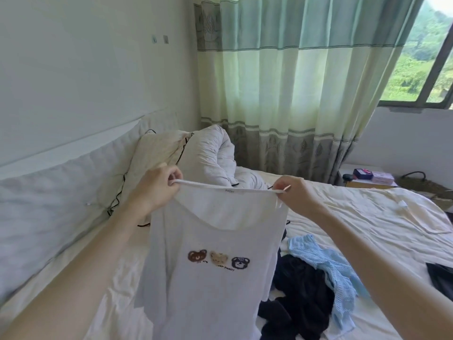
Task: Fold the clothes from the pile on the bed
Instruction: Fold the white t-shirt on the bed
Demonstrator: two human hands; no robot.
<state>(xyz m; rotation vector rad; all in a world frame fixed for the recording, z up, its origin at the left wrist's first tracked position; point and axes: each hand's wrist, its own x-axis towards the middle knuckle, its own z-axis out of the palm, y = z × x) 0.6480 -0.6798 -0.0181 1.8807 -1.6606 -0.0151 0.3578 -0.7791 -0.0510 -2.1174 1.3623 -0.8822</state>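
from the head camera, both bare arms reach forward over a bed covered with a cream, wrinkled sheet (367, 217). the left hand (157, 187) has its fingers curled, pinching the left shoulder strap of a white sleeveless knit top with three small bear faces across the chest (208, 278). the right hand (291, 192) pinches the right shoulder strap between thumb and fingertips. the top hangs upright between the two hands, front facing the camera, its neckline pulled taut and its lower part dropping out of view at the near edge.

just right of the hanging top, on the near part of the bed, lies the pile: a crumpled dark navy garment (301, 298) with a light blue open-knit garment (326, 266) lying partly over its right side. another dark piece of cloth (441, 278) shows at the right edge.

far left, a cream pillow with black piping (157, 153) leans on the padded white headboard (49, 200), beside a rolled white duvet (210, 153). beyond hang green-and-cream striped curtains (294, 82), with a window (426, 65) at far right and a woven basket (426, 185) below it.
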